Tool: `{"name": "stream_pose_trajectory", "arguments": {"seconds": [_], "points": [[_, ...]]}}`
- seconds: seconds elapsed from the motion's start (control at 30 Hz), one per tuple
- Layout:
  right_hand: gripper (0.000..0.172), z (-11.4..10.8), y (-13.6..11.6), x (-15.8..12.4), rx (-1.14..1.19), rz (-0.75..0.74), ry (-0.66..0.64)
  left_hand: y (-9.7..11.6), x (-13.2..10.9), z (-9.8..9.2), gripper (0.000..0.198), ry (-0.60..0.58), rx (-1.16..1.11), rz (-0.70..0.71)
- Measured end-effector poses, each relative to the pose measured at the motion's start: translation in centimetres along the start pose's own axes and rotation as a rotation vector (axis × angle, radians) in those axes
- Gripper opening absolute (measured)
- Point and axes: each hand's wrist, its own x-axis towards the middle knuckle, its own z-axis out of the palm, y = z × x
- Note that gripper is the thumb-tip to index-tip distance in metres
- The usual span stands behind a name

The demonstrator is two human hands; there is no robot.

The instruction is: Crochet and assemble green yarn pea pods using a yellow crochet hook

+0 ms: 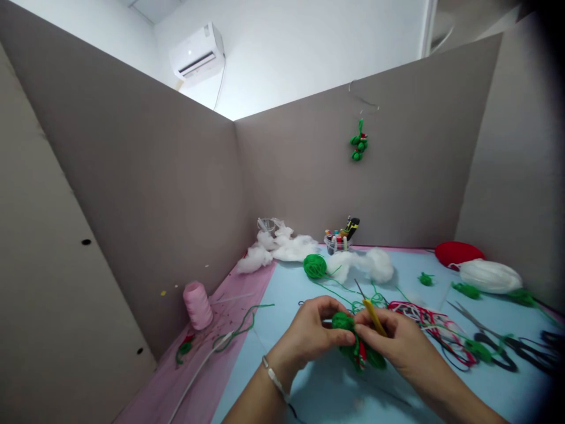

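Note:
My left hand (pixel 309 333) is closed, pinching the top of a small green crocheted piece (pixel 358 348) with a bit of red in it. My right hand (pixel 397 338) is closed around a crochet hook with a yellow handle (pixel 373 315); its metal tip points up and left, just above the green piece. Both hands meet over the light blue mat (pixel 309 388). A green strand runs from the work toward a green yarn ball (pixel 315 266) farther back.
A pink thread cone (pixel 198 304) stands on the pink strip at left. White stuffing (pixel 286 247), a cup of small tools (pixel 338 240), red and white yarn skeins (pixel 477 265), tangled red and green strands (pixel 432 327) and black scissors (pixel 498 344) lie around. Grey partition walls enclose the desk.

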Motion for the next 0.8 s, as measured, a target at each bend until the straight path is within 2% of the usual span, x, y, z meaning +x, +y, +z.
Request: {"name": "stream_pose_trajectory", "arguments": {"seconds": [0.3,0.47,0.8], "points": [[0.017,-0.1,0.5,0.3,-0.032,-0.035,0.029,0.3,-0.2,0.2,0.044,0.026,-0.127,-0.014],[0.021,0.2,1.0,0.3,-0.070,-0.044,0.040,-0.2,-0.1,0.5,0.049,0.010,-0.085,-0.012],[0.022,-0.2,-0.3,-0.2,-0.261,-0.154,0.077,-0.5,0.2,0.8,0.053,0.032,-0.091,0.019]]}}
